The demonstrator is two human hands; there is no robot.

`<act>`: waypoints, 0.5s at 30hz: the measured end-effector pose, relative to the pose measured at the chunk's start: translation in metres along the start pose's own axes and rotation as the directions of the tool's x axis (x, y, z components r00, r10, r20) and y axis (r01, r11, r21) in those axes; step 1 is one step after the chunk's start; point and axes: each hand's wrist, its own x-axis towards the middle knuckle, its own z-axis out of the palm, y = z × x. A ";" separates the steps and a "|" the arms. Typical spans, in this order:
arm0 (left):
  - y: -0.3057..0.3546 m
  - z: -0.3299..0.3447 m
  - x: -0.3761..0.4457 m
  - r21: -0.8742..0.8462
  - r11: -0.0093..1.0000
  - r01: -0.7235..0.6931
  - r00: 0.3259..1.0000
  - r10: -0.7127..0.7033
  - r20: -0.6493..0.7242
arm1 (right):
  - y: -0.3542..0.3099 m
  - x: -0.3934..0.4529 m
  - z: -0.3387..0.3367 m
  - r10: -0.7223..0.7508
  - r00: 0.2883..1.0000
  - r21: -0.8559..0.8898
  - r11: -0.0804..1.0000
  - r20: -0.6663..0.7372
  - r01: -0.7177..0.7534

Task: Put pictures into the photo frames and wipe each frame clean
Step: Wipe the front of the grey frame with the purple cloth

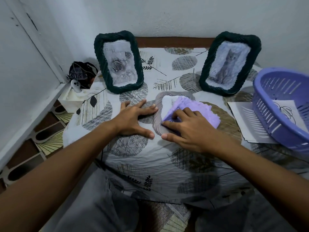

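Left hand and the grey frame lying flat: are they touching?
Touching. The head view shows the left hand spread flat on the tablecloth, its fingertips against the left edge of the grey frame while the right hand presses the purple cloth onto it.

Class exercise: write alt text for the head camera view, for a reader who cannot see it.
A person's right hand presses a purple cloth onto a grey frame lying flat on a leaf-patterned tablecloth, while the left hand rests spread beside it. Two dark frames, rose picture and cat picture, stand behind.
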 end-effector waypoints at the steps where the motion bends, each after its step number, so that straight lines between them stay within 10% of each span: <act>1: 0.000 0.000 0.000 0.000 1.000 0.000 1.000 0.000 -0.001 | 0.000 -0.001 0.000 0.003 1.000 0.001 1.000 0.008 -0.003; 9: 0.001 0.000 0.000 -0.013 1.000 0.001 1.000 -0.001 -0.011 | 0.022 0.016 0.009 0.227 0.974 0.011 0.974 0.023 -0.227; 15: -0.001 0.001 0.001 -0.011 1.000 -0.015 0.999 0.015 -0.034 | 0.015 0.030 0.008 0.061 0.983 0.153 0.984 0.174 -0.088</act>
